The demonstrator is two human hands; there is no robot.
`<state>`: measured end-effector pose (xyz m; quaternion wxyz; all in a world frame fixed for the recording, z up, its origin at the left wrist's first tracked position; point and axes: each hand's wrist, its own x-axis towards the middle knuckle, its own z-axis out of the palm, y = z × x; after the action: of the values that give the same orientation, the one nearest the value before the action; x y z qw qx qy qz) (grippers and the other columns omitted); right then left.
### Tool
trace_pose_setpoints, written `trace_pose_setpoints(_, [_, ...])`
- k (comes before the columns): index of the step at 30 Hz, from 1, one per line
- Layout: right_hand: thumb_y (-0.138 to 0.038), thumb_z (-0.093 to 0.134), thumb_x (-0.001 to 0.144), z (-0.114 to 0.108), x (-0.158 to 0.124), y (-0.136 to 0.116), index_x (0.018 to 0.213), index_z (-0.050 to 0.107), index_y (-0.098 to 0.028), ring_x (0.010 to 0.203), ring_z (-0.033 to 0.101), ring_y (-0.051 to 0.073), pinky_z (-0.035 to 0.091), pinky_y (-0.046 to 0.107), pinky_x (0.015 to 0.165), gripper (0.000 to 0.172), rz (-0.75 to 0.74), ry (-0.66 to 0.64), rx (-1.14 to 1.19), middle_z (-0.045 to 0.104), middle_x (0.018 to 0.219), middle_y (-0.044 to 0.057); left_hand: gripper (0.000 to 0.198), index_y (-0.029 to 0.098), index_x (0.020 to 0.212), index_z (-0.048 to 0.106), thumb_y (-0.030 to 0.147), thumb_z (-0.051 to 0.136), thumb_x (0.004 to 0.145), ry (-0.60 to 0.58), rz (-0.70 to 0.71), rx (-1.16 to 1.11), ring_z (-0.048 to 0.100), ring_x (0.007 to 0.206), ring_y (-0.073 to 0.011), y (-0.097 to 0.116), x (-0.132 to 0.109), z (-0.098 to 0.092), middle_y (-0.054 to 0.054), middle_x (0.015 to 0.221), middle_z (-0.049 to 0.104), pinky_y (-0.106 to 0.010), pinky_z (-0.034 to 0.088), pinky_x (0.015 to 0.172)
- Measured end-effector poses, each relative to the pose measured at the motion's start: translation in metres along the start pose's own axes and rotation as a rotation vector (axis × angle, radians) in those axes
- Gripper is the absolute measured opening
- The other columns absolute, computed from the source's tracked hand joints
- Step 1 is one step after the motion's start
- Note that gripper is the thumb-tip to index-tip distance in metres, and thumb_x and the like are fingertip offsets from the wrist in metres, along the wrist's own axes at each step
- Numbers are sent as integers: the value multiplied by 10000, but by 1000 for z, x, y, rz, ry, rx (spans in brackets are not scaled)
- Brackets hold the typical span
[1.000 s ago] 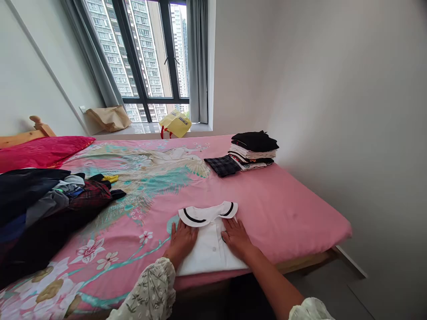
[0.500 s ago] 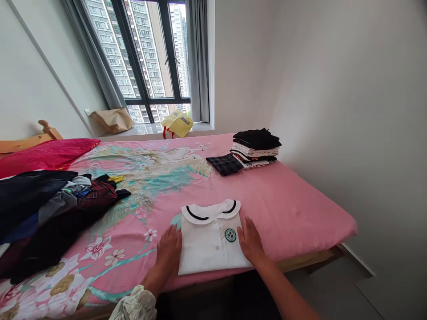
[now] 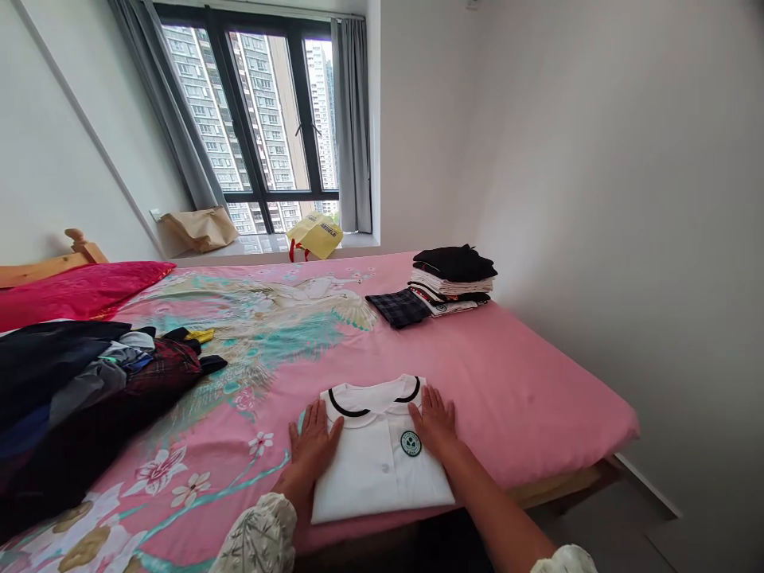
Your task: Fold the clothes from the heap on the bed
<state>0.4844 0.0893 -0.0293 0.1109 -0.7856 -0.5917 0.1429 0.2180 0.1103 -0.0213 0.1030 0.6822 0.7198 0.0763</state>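
The left hand (image 3: 313, 446) and right hand (image 3: 434, 422) are lying open and flat, pressing the sides of the folded white shirt (image 3: 379, 477), which is resting at the near edge of the bed (image 3: 525, 398). A folded stack (image 3: 454, 274) is sitting far right; an unfolded heap (image 3: 89, 382) is waiting at left.

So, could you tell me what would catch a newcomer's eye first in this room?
Probably the folded white shirt at the near edge of the pink bed, with the left hand and right hand flat on its sides. Next, the dark heap of clothes on the left and the neat folded stack near the right wall.
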Motion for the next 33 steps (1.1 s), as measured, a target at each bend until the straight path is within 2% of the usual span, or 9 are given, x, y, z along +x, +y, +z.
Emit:
trace_pose_setpoints(3, [-490, 88, 922, -6, 2, -13, 1468, 100, -115, 1411, 13, 204, 51, 519, 1107, 662, -41, 116, 36, 71, 1538, 63, 588, 112, 1429, 271, 398, 157, 928, 128, 0, -33, 124, 1412, -240, 11, 3, -7, -107, 1528, 191, -542, 140, 1102])
trace_pose_setpoints(5, [-478, 99, 926, -5, 3, -26, 1472, 79, -148, 1412, -29, 178, -7, 498, 1115, 639, -177, 128, 26, 42, 1541, 29, 556, 159, 1436, 267, 372, 165, 932, 183, 168, -10, 88, 1418, -213, 25, 7, -8, -63, 1538, 159, -522, 78, 1121])
trace_pose_setpoints(7, [-479, 116, 926, -1, 6, -32, 1472, 98, -169, 1412, -31, 175, -52, 492, 1112, 628, -267, 59, 7, 50, 1541, 19, 551, 189, 1435, 274, 385, 219, 923, 125, 272, 20, 93, 1418, -209, 34, 12, -6, -49, 1535, 173, -522, 18, 1124])
trace_pose_setpoints(10, [-513, 131, 919, 9, 10, -29, 1469, 125, -174, 1413, 3, 187, -45, 502, 1109, 647, -278, -16, -1, 79, 1538, 28, 580, 189, 1434, 271, 432, 241, 908, 14, 108, 32, 132, 1410, -235, 28, 22, -1, -72, 1524, 211, -573, 43, 1104])
trace_pose_setpoints(18, [-476, 199, 921, 22, 5, -8, 1454, 159, -70, 1403, 94, 209, 50, 406, 1128, 671, -38, 209, -12, 163, 1521, 116, 608, 153, 1427, 280, 460, 179, 913, 67, -16, 59, 157, 1405, -220, -3, 26, 7, -89, 1520, 229, -528, 71, 1119])
trace_pose_setpoints(23, [-435, 266, 909, 23, -25, 22, 1425, 244, -43, 1388, 153, 247, 39, 437, 1126, 648, -21, 215, -7, 238, 1496, 134, 570, 129, 1418, 301, 382, 234, 912, 121, -24, 82, 187, 1396, -230, -19, -6, 3, -97, 1507, 267, -509, 98, 1124])
trace_pose_setpoints(26, [-401, 319, 891, 24, -58, 45, 1413, 262, -50, 1343, 280, 229, 144, 403, 1116, 632, -96, 244, 119, 348, 1446, 138, 550, 102, 1361, 399, 371, 247, 907, 131, 21, 11, 279, 1362, -234, -37, -42, 2, -123, 1457, 369, -446, 175, 1124])
trace_pose_setpoints(30, [-397, 381, 869, 22, -102, 58, 1403, 263, -106, 1188, 475, 200, 326, 351, 1020, 619, -161, 274, 395, 543, 1286, 110, 490, 159, 1199, 556, 431, 311, 874, 137, 22, -275, 460, 1238, -250, -51, -96, 5, -116, 1295, 556, -406, 319, 1063])
trace_pose_setpoints(33, [-394, 435, 839, 15, -121, 53, 1370, 319, -127, 1097, 531, 230, 364, 373, 961, 606, -81, 235, 421, 605, 1176, 106, 512, 142, 1145, 564, 501, 439, 803, 49, -57, -605, 554, 1131, -263, -46, -121, 4, -119, 1175, 629, -392, 417, 981])
